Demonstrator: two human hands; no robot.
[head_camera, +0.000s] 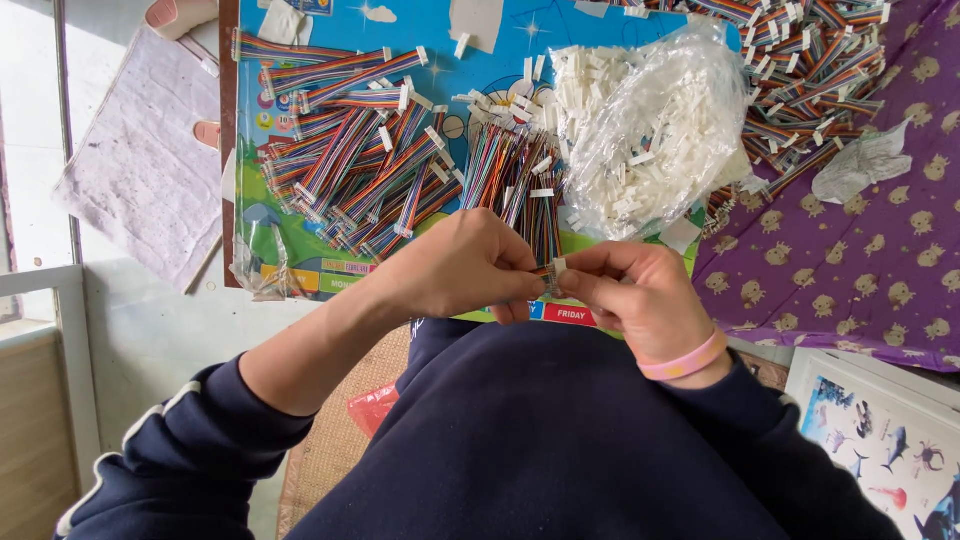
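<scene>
Surface: blue board lay flat ahead of the person, purple cloth to its right, pale mat to its left.
Clothing: dark sleeves framed the bottom of the view; pink wristband sat on the right wrist.
Stock, left: loose cables, rainbow ribbon with white ends, piled on the board, fanned at mixed angles.
Stock, right: second cable heap sat at the top right, half on the cloth.
Stock, middle: clear bag of white housings lay open between the two heaps, some housings spilled beside it.
Left hand: closed in a pinch on the cable, fingertips at its near end.
Right hand: closed in a pinch on the housing, thumb over forefinger.
Cable location: near edge of the board, centre of view, just above the person's chest; the worked end was mostly hidden by fingers.
Cable axis: it ran up and away from the pinch toward the middle bundle, wire ends pointing back at the person.
Key relation: housing sat immediately right of the cable end, touching or near touching; exact seating couldn't be told. Both hands met at that point, neither clearly nearer.
Small bits: crumpled clear wrapper at the board's near left corner.
</scene>
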